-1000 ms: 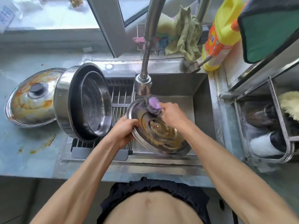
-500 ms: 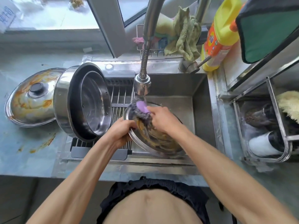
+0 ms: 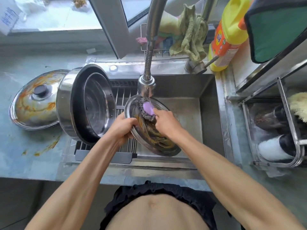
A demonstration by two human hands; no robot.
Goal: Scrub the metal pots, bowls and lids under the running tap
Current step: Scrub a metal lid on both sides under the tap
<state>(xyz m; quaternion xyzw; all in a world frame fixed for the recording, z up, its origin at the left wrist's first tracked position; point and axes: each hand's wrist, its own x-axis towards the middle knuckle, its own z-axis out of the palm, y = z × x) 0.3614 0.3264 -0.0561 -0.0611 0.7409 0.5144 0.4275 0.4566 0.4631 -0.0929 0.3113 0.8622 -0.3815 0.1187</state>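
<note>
Scrubbing: a metal lid (image 3: 154,138), streaked with orange residue, is tilting over the sink (image 3: 191,103) under the tap head (image 3: 146,87).
Left hand (image 3: 122,128): its fingers are curling round the lid's left rim and gripping it.
Right hand (image 3: 167,122): it is pinching the purple handle of a steel-wool scrubber (image 3: 147,110) and pressing the wool against the lid's upper inner face, just below the tap head.
Waiting on the left: 1 big pot (image 3: 66,103) is lying on its side on the drain rack (image 3: 123,100) with a bowl (image 3: 98,103) nested inside; 1 stained lid with a black knob (image 3: 35,100) is sitting on the counter (image 3: 25,146), touching the pot.
Behind the sink: a green cloth (image 3: 189,39) is hanging beside a yellow detergent bottle (image 3: 227,34).
</note>
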